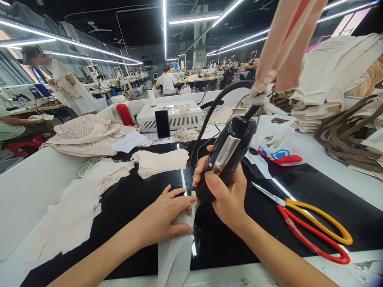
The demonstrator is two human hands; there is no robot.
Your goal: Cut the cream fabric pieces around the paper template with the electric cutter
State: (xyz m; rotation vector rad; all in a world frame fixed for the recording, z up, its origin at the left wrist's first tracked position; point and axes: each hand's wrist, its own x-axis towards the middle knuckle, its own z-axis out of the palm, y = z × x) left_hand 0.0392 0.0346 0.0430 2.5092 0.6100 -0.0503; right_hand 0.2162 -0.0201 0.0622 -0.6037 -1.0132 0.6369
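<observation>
Head view: working tip of the black handheld tool [223,157] was hard to make out; its lower end sat right at the edge of the pale cloth strip [175,261], couldn't tell if it touched. Left hand covered the middle of the strip, and the frame's bottom edge cut off its near end. Pink cloth [266,52], knotted around the cord end of the tool, ran out of frame at the top. Person at far left [14,127] cropped; workers at the back too small to read.

Left hand [169,213]: palm down, fingers loosely spread, index reaching toward the tool's lower end, thumb out to the side. Flat on the strip, gripping nothing visible. Right hand [229,191]: wrapped around the tool's lower body, thumb across the near side, fingertips showing on the far side. Closed firmly, tool tilted, top leaning right.

Strip lay lengthwise on the black tabletop [128,211], centre, running over the near edge. Scissors [283,202] with one red and one yellow handle lay to the right, well apart from the strip. Cream cloth stack [163,161] lay beyond the left hand; phone [162,124] stood behind that, in front of the white box [185,115].
</observation>
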